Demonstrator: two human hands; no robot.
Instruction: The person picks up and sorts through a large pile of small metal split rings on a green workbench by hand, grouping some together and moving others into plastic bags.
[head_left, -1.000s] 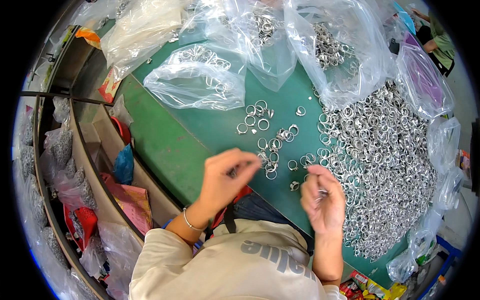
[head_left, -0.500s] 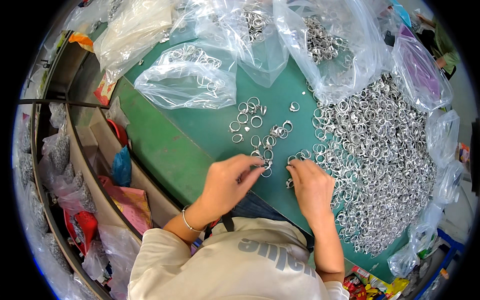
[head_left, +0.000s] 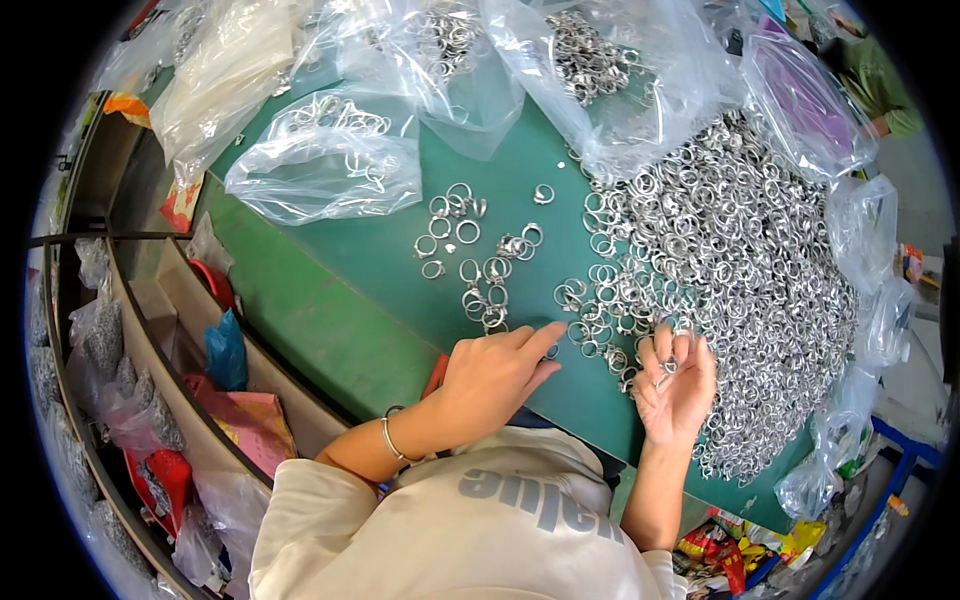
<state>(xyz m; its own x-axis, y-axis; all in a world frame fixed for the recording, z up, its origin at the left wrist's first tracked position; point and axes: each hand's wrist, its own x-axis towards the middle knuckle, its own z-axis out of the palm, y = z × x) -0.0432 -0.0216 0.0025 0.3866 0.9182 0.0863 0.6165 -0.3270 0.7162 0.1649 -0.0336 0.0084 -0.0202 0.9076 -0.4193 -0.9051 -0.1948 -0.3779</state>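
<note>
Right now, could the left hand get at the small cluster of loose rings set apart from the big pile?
Probably yes. The left hand lies on the green table with its fingertips just short of the small cluster of rings, and nothing lies between them.

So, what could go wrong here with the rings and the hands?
1. The left hand presses a ring near the table edge; it might slide off.
2. The right hand holds rings loosely, palm up; one may drop into the big pile.
3. Sorted rings lie close to the pile and could mix.
</note>
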